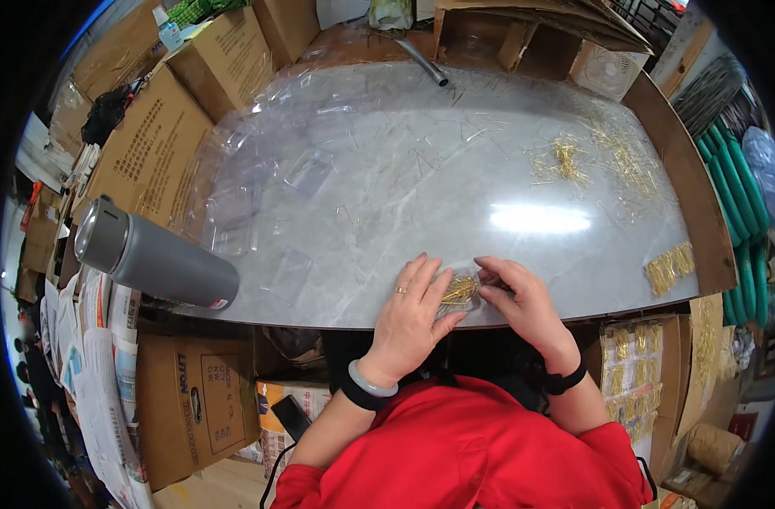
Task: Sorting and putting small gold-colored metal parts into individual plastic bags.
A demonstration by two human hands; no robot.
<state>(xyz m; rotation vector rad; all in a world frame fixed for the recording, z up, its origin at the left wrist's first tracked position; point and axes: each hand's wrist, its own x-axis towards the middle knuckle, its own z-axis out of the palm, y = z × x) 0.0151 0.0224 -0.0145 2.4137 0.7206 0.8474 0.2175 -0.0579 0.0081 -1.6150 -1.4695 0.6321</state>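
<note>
Near the front edge of the table, a small clear plastic box [460, 290] with thin gold metal pins inside lies between my hands. My left hand [411, 301] is closed along its left side, thumb at the near edge and fingers over the far side. At the box's right end, my right hand [523, 301] pinches with thumb and curled fingers. Part of the box is hidden by the fingers. Off to the right on the tabletop is a pile of loose gold pins [566, 159]. A block of gold pins [669, 268] lies in rows at the right edge.
Many empty clear plastic boxes [309, 170] spread over the left of the grey table [387, 229]. A grey bottle [162, 259] leans at the left edge. Cardboard [689, 182] walls the right side. A metal tube [421, 61] lies at the back. Cartons of gold pins [632, 373] stand below right.
</note>
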